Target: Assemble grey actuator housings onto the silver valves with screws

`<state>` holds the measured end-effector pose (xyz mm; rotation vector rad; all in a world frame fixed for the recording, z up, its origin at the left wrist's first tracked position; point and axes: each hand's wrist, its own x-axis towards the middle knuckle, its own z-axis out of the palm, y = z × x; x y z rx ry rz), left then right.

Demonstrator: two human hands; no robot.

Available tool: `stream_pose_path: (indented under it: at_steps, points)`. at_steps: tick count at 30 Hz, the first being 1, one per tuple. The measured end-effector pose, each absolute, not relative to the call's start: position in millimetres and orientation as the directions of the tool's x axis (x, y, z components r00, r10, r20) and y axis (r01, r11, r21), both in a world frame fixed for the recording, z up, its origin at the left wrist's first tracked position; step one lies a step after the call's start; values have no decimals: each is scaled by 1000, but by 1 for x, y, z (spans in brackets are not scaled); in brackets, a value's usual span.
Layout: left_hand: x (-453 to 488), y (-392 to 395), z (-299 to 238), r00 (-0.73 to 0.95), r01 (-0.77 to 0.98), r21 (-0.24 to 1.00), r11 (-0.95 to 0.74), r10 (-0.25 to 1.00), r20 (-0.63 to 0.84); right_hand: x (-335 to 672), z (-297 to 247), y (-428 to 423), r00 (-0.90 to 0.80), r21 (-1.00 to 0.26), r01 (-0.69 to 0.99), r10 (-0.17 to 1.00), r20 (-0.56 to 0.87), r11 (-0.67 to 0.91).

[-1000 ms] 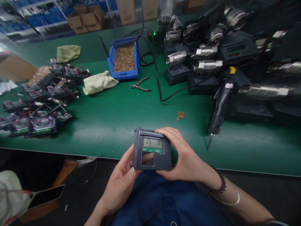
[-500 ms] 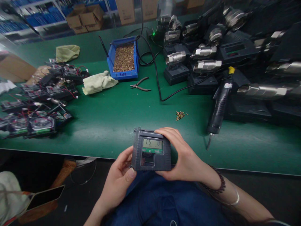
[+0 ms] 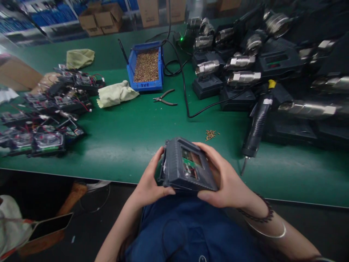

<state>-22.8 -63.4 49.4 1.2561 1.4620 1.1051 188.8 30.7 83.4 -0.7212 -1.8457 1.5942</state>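
Observation:
A dark grey meter housing (image 3: 188, 165) with a window showing a green circuit board is held tilted above the bench's front edge. My right hand (image 3: 223, 178) is closed round its right side, thumb at the lower edge and fingers at the back. My left hand (image 3: 151, 182) grips the left side, its thumb along the bottom corner and its other fingers partly hidden behind the housing. A small pile of brass-coloured screws (image 3: 211, 135) lies just beyond my right hand. An electric screwdriver (image 3: 257, 125) rests to the right, bit pointing toward me.
Pliers (image 3: 165, 99) lie mid-bench before a blue bin (image 3: 148, 86) of screws. Opened meter units (image 3: 49, 140) crowd the left beside a pale cloth (image 3: 117, 94). Metal valves on grey housings (image 3: 208, 87) fill the right. A black cable (image 3: 185, 98) crosses the bench.
The meter housing has turned and tilted in my hands. Its left side edge now shows, and the display digits are no longer readable. Both hands have shifted their hold along with it.

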Motion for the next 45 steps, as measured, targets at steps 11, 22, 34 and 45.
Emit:
stream_pose_path:
  at_steps: [11,22,34,45]
  points:
    - [15,-50,67,-287,232,963,134,956,-64,187,85,43,-698,-1000,13,716,7,22]
    - [3,-56,56,-307,-174,977,126,935,-176,181,91,26,-684,-662,376,676,273,648]
    - [-1,-56,42,-261,-436,893,110,934,-243,179,94,33,-725,-581,443,654,215,682]
    - [-1,-63,58,-365,-195,980,45,924,-115,179,103,39,-768,-561,438,617,172,702]
